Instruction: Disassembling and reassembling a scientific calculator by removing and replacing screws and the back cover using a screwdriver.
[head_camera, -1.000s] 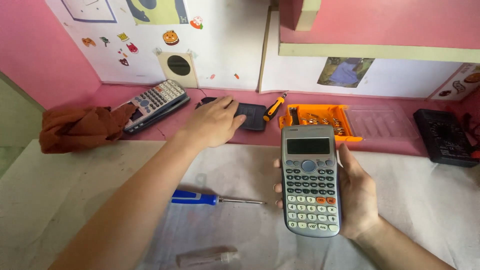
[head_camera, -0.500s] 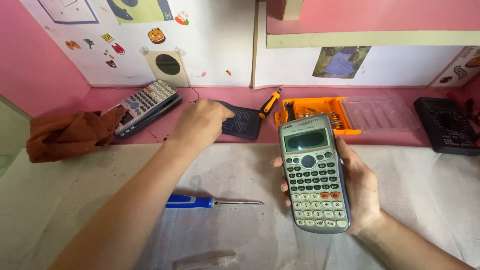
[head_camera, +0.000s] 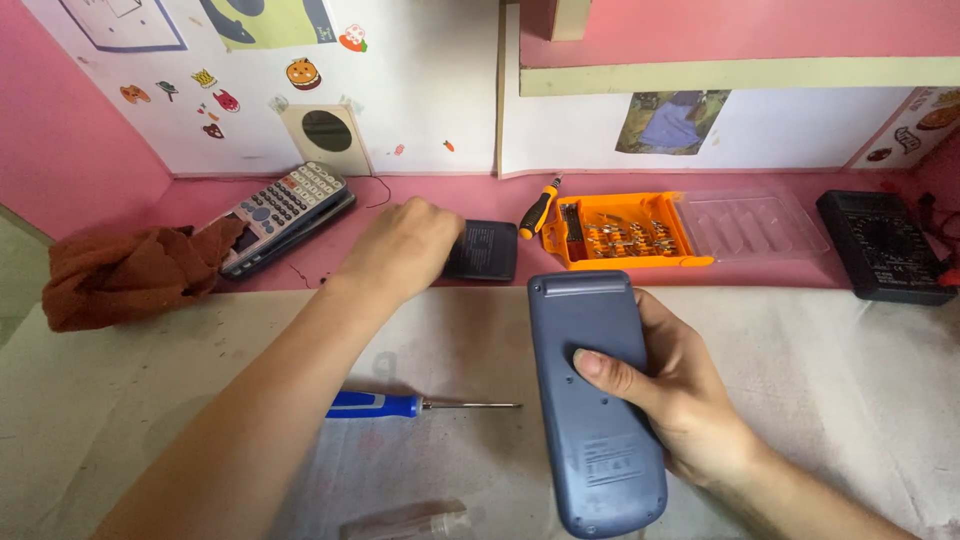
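My right hand (head_camera: 668, 390) holds a grey-blue calculator (head_camera: 592, 400) upright over the white cloth, its back side turned toward me. Fingers wrap across the back panel. My left hand (head_camera: 402, 248) reaches forward onto the pink ledge and rests on a dark flat cover (head_camera: 484, 250), fingers closed over its left part. A blue-handled screwdriver (head_camera: 405, 405) lies on the cloth between my arms.
A second calculator (head_camera: 285, 213) lies at the back left beside a crumpled brown cloth (head_camera: 125, 275). An orange bit case (head_camera: 625, 232) with clear lid (head_camera: 750, 224), a small yellow-black screwdriver (head_camera: 538, 210) and a black multimeter (head_camera: 880, 258) line the back ledge. A clear tube (head_camera: 410, 522) lies near me.
My right hand has turned the calculator over, so its back now faces me instead of the keys. My left hand stays on the dark cover.
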